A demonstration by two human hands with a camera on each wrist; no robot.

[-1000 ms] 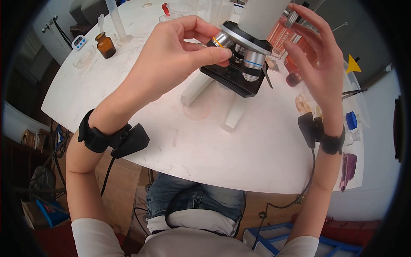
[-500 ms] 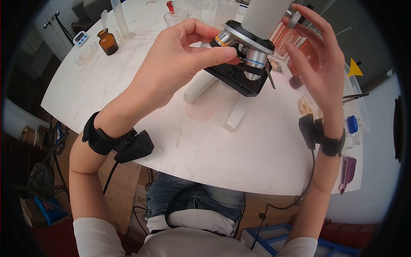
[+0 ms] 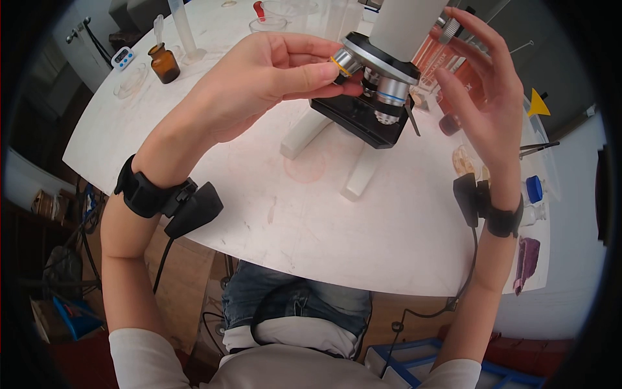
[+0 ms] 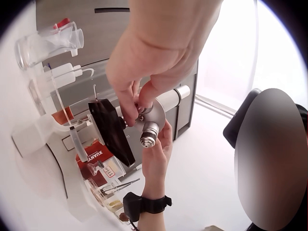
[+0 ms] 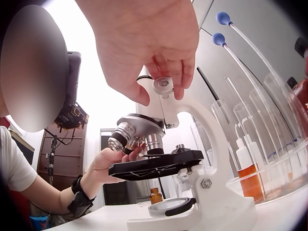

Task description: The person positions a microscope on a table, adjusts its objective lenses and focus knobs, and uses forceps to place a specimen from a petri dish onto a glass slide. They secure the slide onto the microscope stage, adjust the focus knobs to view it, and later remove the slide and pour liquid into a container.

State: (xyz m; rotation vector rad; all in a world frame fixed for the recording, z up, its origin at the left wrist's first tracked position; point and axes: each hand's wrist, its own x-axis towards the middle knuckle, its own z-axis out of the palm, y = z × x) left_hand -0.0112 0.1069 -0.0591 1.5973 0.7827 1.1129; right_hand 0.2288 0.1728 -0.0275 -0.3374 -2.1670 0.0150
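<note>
My left hand (image 3: 259, 74) pinches the yellow-ringed objective lens (image 3: 341, 63) on the nosepiece of a white microscope (image 3: 398, 29). A blue-ringed objective (image 3: 391, 97) points down beside it, over the black stage (image 3: 356, 120). At the far side of the microscope, my right hand (image 3: 486, 97) has its fingers bent around the ridged focus knob (image 3: 448, 30). In the right wrist view those fingers lie along one side of the knob (image 5: 163, 85), with the thumb (image 5: 140, 96) on the other side, a little apart from it. Part of the left fingers hides behind the stage there.
On the left of the white table (image 3: 272, 227) stand an amber bottle (image 3: 164, 63), a small timer (image 3: 122, 58) and a measuring cylinder (image 3: 184, 32). To the right are a yellow funnel (image 3: 538, 104), tweezers (image 3: 539, 147), a blue-capped bottle (image 3: 533, 189) and a purple cloth-like piece (image 3: 528, 259).
My left fingers shift their hold on the yellow-ringed objective, the thumb rising onto it and the wrist tilting. The objectives stay nearly in place. My right hand keeps its position at the knob.
</note>
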